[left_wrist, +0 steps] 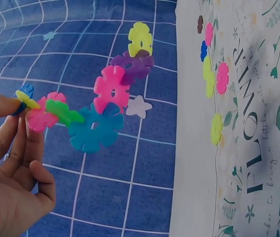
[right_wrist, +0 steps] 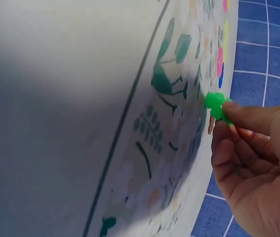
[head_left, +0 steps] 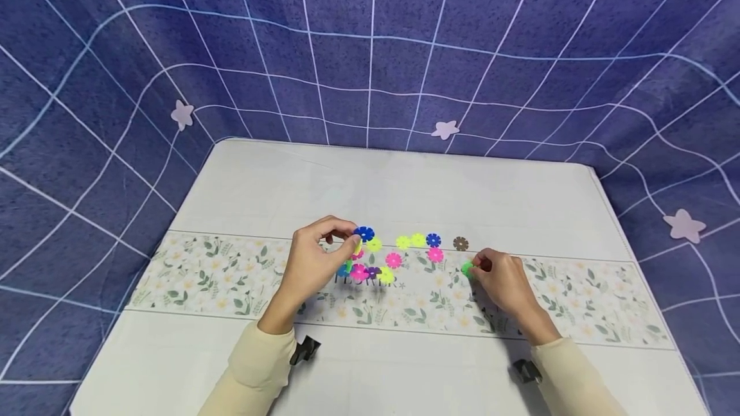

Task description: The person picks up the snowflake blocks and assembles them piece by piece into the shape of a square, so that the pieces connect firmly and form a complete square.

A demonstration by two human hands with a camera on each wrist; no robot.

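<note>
My left hand (head_left: 315,252) pinches one end of a chain of linked plastic flower discs, raised above the table. Nearest the fingertips are a blue disc (head_left: 364,234) and a yellow one (left_wrist: 27,100). From there the chain runs through a pink disc (left_wrist: 42,114), a green disc (left_wrist: 63,112), a teal disc (left_wrist: 94,131), another pink disc (left_wrist: 111,89), a purple disc (left_wrist: 131,66) and a yellow disc (left_wrist: 140,38) at its far end. On the other side, my right hand (head_left: 505,280) holds a single green flower disc (right_wrist: 218,105) between thumb and fingers.
Loose discs lie on the table (head_left: 405,191) between the hands: a brown one (head_left: 460,244), a blue one (head_left: 433,240), pink ones (head_left: 435,255) and several yellow ones (head_left: 417,240). A flower-printed band crosses the white cover. Blue gridded cloth (head_left: 347,69) surrounds the table's back and sides.
</note>
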